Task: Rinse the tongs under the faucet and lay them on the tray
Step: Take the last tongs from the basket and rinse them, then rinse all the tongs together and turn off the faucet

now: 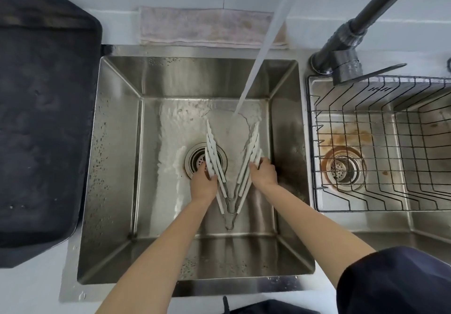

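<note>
Several white tongs (pixel 246 167) are bunched in a V shape over the left sink basin (pixel 117 143), tips pointing away from me, hinges toward me. My left hand (pixel 203 183) grips the left arms of the bunch and my right hand (pixel 263 174) grips the right arms. The dark faucet (pixel 346 45) stands at the upper right, and its water stream (pixel 258 52) falls between the spread tips onto the basin floor. The black tray (pixel 41 118) lies on the counter left of the sink, with nothing on it.
A drain (pixel 195 161) sits under the left tong tips. A second basin on the right holds a black wire rack (pixel 380 143) over a rusty drain. A stained cloth (pixel 210 27) lies behind the sink. My dark sleeve (pixel 395 282) is at the lower right.
</note>
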Demonstrator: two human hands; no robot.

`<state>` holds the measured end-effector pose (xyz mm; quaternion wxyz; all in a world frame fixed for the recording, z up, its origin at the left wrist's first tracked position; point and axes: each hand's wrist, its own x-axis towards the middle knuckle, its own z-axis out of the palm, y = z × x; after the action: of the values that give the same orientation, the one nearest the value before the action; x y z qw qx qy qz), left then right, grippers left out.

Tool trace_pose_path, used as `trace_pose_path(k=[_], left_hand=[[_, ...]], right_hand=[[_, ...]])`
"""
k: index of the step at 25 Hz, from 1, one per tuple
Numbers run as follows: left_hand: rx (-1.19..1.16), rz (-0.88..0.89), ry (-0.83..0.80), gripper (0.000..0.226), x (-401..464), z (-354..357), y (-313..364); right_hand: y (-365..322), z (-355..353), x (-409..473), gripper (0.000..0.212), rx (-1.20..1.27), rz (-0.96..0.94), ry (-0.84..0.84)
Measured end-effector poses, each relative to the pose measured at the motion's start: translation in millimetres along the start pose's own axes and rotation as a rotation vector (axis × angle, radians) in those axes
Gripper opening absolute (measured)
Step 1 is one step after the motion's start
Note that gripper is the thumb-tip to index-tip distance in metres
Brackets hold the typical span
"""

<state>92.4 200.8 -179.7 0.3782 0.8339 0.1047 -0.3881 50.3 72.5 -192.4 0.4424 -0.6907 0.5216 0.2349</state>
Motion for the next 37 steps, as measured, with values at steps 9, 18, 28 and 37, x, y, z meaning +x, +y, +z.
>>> trace_pose_path(k=[9,18,28,37], left_hand=[[0.036,-0.028,-0.004,0.059,20.3,2.9,0.3],[0.312,-0.031,-0.031,0.065,26.2,11.9,8.7],[-0.373,0.042,-0.113,0.035,6.8,-28.3,50.1],[-0.647,0.272,-0.087,0.022,-15.9,-60.1,83.2]], right_hand=[[-7.2,4.9,-3.0,0.079,-0.249,-0.033,0.029],[-14.9,9.4,-6.6,0.07,-0.283,-0.046,-0.003],[-51.6,-26.3,-48.9,0.059,0.09,-0.226,0.015],[-82.0,-62.8,-89.3,0.046,0.17,-0.446,0.018]])
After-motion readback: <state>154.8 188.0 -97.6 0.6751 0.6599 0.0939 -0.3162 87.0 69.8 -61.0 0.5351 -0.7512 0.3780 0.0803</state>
